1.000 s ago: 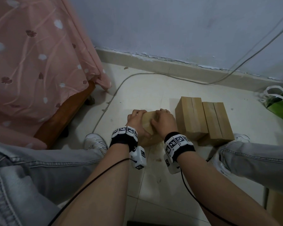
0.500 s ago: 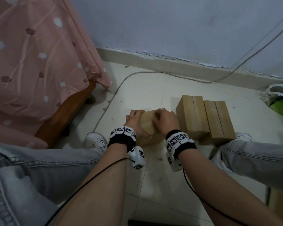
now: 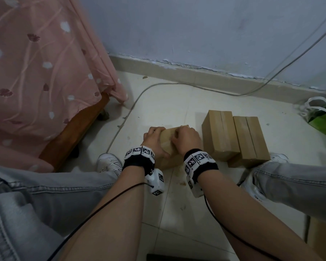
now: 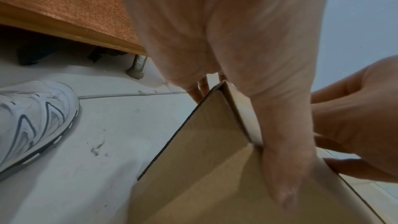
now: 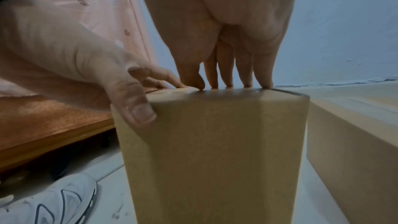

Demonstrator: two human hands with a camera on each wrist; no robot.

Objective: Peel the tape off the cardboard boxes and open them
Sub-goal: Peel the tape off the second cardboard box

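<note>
1. A person sits low on the tiled floor (image 3: 177, 213), knees spread, with both hands on one cardboard box (image 3: 167, 140) standing on the floor between their feet.
2. The left hand (image 3: 152, 142) grips the left side of the box: the thumb (image 5: 137, 108) lies over the near top edge and down the near face, and the fingers curl over the top at the far left.
3. The right hand (image 3: 186, 140) rests on top of the box with its fingertips (image 5: 247, 81) pressed in a row along the top edge, thumb beside them. I cannot tell whether they have hold of any tape.
4. The two hands are close together on the box top, almost touching.
5. In the left wrist view the box (image 4: 204, 159) shows its left face and a corner with a raw corrugated edge.
6. Just to the right stand two more boxes (image 3: 220, 134) (image 3: 250, 140), side by side and touching, each with a closed seam running along its top.
7. A white shoe (image 3: 108, 164) sits near left of the held box; another shoe (image 3: 279, 157) shows near the right-hand boxes.
8. At the left is a bed with a wooden frame (image 3: 73, 132) and a pink flowered cover (image 3: 36, 72).
9. A grey cable (image 3: 177, 84) runs across the floor by the far wall, and a green bag (image 3: 324, 117) lies at the far right.
</note>
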